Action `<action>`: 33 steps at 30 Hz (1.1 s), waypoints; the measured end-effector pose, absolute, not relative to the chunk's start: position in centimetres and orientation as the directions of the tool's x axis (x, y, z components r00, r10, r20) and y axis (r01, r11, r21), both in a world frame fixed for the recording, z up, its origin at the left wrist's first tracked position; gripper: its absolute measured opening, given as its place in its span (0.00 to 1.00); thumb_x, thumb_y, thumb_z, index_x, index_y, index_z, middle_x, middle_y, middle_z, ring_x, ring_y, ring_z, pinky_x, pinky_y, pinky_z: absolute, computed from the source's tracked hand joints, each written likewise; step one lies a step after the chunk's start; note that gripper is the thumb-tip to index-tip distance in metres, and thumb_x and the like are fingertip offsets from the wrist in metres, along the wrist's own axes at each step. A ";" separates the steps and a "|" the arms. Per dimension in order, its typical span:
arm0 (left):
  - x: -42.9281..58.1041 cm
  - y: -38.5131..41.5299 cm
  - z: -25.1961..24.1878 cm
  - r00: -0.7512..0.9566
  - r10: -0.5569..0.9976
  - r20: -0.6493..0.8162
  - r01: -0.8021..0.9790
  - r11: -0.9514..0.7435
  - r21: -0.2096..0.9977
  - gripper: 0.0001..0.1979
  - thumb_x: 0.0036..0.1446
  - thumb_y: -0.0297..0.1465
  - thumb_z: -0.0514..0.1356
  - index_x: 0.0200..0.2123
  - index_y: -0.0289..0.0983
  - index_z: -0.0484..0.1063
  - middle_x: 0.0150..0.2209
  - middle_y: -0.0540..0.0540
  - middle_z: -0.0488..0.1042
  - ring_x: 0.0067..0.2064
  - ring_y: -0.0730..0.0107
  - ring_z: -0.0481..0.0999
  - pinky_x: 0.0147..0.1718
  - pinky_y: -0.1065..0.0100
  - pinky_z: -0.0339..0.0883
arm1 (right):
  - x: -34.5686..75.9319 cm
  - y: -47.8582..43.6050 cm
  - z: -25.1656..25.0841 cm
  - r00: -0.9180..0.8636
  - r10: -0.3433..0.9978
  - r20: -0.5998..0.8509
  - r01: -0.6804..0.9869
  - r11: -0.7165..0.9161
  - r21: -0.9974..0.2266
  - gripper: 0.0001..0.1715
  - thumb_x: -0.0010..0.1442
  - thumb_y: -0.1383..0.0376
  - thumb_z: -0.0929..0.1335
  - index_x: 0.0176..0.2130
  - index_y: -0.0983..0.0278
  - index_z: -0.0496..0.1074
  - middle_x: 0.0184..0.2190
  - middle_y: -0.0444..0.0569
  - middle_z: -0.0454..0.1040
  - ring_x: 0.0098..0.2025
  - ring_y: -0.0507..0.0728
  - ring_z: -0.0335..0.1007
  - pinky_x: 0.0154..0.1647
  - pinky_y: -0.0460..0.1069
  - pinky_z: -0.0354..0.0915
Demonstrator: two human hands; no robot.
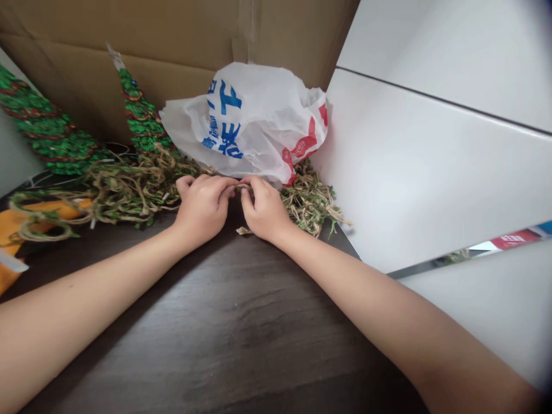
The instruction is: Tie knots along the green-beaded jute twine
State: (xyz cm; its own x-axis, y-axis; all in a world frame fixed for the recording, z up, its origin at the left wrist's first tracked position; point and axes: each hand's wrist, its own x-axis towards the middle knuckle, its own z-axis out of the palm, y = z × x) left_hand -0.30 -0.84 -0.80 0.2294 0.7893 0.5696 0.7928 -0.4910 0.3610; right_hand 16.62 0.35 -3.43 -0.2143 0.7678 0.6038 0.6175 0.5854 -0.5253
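My left hand [202, 204] and my right hand [266, 211] meet close together above the dark tabletop, fingers closed in a pinch. Between their fingertips runs a short stretch of brown jute twine [244, 187]; most of it is hidden by the fingers. Beside my left hand lies a tangled heap of twine with small green leaves [129, 187]. More leafy twine [311, 201] spreads just past my right wrist. A small dry, tan scrap [244, 231] rests on the table below the hands.
Behind the hands sits a crumpled white plastic bag [263, 109] with blue and red print. Two green tinsel trees [144, 115] stand at the left before a cardboard panel [172, 34]. Something orange [47, 210] lies far left. White tiles [431, 167] border the dark wooden table [215, 339].
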 end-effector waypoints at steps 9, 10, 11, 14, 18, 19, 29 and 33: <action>-0.3 -1.0 -0.9 0.206 0.790 0.577 0.787 -0.484 0.382 0.16 0.72 0.32 0.50 0.43 0.43 0.79 0.43 0.40 0.86 0.52 0.45 0.80 0.57 0.39 0.62 | 16.7 -0.2 -3.0 -0.197 0.774 0.601 0.674 0.552 -0.491 0.22 0.79 0.55 0.58 0.35 0.59 0.68 0.37 0.52 0.74 0.40 0.61 0.71 0.46 0.55 0.69; -0.3 -0.9 -0.9 0.213 0.786 0.580 0.783 -0.492 0.380 0.16 0.72 0.33 0.51 0.43 0.43 0.79 0.43 0.40 0.86 0.52 0.45 0.80 0.57 0.40 0.62 | 16.7 -0.1 -3.1 -0.182 0.770 0.611 0.673 0.551 -0.494 0.22 0.79 0.55 0.58 0.34 0.58 0.67 0.37 0.52 0.74 0.41 0.61 0.71 0.47 0.56 0.69; -0.3 -0.9 -1.0 0.220 0.784 0.581 0.778 -0.500 0.380 0.16 0.72 0.33 0.51 0.43 0.43 0.79 0.44 0.40 0.86 0.51 0.46 0.80 0.57 0.40 0.62 | 16.7 0.1 -3.3 -0.167 0.765 0.622 0.673 0.549 -0.495 0.22 0.79 0.55 0.57 0.35 0.58 0.66 0.37 0.52 0.74 0.42 0.61 0.71 0.48 0.56 0.69; -0.2 -0.7 -1.1 0.248 0.784 0.570 0.756 -0.524 0.392 0.16 0.72 0.34 0.52 0.47 0.44 0.80 0.47 0.41 0.86 0.52 0.47 0.81 0.57 0.42 0.63 | 16.8 0.6 -3.7 -0.137 0.744 0.655 0.679 0.551 -0.485 0.20 0.80 0.56 0.55 0.37 0.58 0.65 0.40 0.54 0.73 0.45 0.62 0.71 0.52 0.57 0.68; -0.2 -0.7 -1.1 0.269 0.789 0.552 0.750 -0.531 0.394 0.16 0.72 0.36 0.53 0.51 0.43 0.80 0.49 0.40 0.86 0.54 0.45 0.82 0.57 0.42 0.63 | 16.9 0.9 -3.7 -0.112 0.735 0.669 0.671 0.552 -0.494 0.19 0.80 0.57 0.54 0.41 0.59 0.66 0.42 0.55 0.73 0.48 0.63 0.70 0.56 0.59 0.68; -0.2 -0.7 -1.0 0.272 0.789 0.550 0.755 -0.530 0.387 0.15 0.72 0.37 0.54 0.50 0.43 0.80 0.47 0.40 0.85 0.53 0.45 0.82 0.56 0.43 0.64 | 16.9 0.8 -3.6 -0.113 0.738 0.665 0.662 0.555 -0.504 0.19 0.80 0.56 0.55 0.41 0.59 0.66 0.42 0.54 0.72 0.48 0.63 0.70 0.56 0.59 0.68; -0.2 -0.8 -1.0 0.248 0.780 0.574 0.781 -0.511 0.358 0.15 0.73 0.35 0.50 0.42 0.42 0.77 0.43 0.40 0.83 0.49 0.46 0.79 0.52 0.44 0.64 | 17.0 1.1 -3.7 -0.156 0.730 0.666 0.560 0.620 -0.549 0.20 0.80 0.54 0.59 0.38 0.58 0.69 0.39 0.49 0.69 0.47 0.60 0.69 0.57 0.57 0.70; -0.3 -0.7 -1.0 0.232 0.786 0.573 0.782 -0.501 0.371 0.14 0.74 0.36 0.50 0.40 0.43 0.75 0.42 0.40 0.82 0.49 0.47 0.79 0.52 0.45 0.64 | 17.1 1.3 -3.6 -0.168 0.708 0.686 0.523 0.654 -0.547 0.18 0.80 0.56 0.60 0.38 0.58 0.68 0.39 0.49 0.74 0.47 0.60 0.71 0.56 0.56 0.70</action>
State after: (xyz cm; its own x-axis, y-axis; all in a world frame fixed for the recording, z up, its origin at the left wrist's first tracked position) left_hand -0.28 -0.68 -1.03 0.2317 0.7858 0.5734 0.7816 -0.5013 0.3712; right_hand 17.11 1.33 -3.55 -0.1676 0.7076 0.6865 0.5229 0.6541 -0.5466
